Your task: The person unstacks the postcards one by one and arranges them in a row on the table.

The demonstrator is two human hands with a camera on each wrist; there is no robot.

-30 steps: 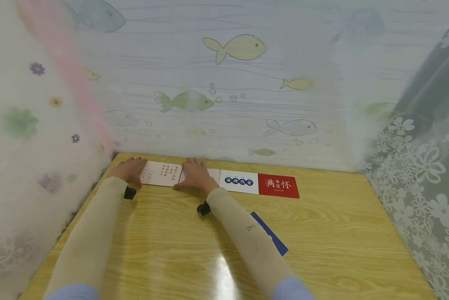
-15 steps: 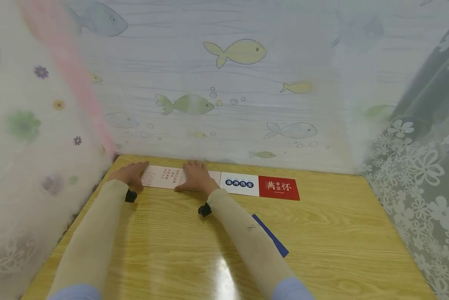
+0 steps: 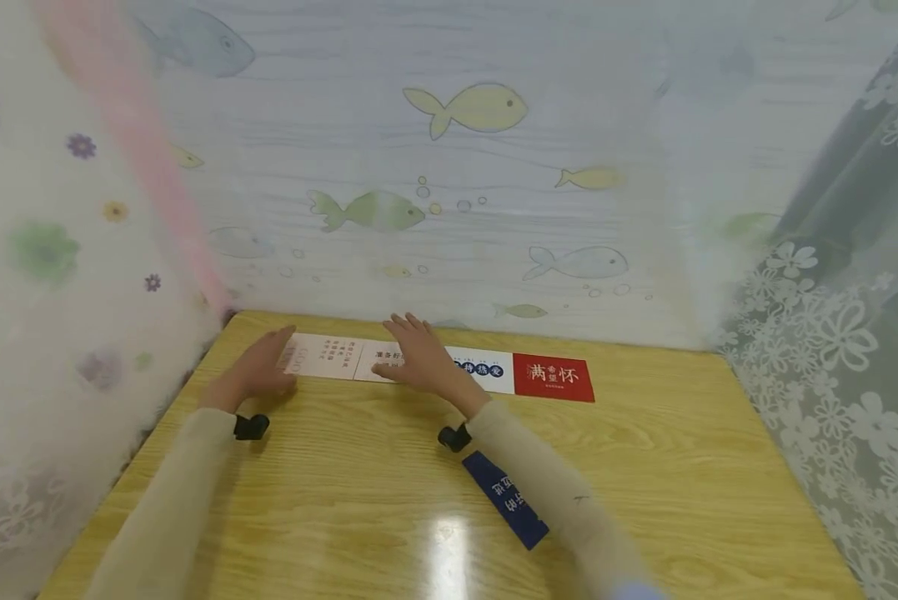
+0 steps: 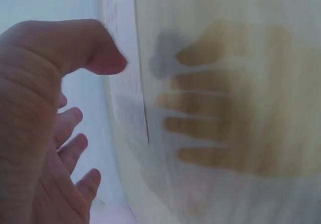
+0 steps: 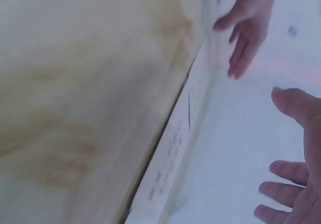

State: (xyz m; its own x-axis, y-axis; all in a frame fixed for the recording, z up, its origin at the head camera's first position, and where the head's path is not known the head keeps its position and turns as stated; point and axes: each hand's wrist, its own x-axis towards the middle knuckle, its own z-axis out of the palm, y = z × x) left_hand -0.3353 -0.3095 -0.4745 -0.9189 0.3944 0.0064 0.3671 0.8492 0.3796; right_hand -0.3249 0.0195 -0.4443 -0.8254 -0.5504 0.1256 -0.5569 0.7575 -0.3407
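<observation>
**Hands lift off the card row**

Both hands have drawn back from the cards since the earlier frame. At centre frame in the head view, the pink card (image 3: 327,356) and its neighbours lie edge to edge along the worktop (image 3: 681,467) back edge. Left hand (image 3: 263,369) and right hand (image 3: 422,360) hover with fingers spread, gripping nothing. A blue card (image 3: 507,498) lies lower centre, beside the right sleeve.
</observation>
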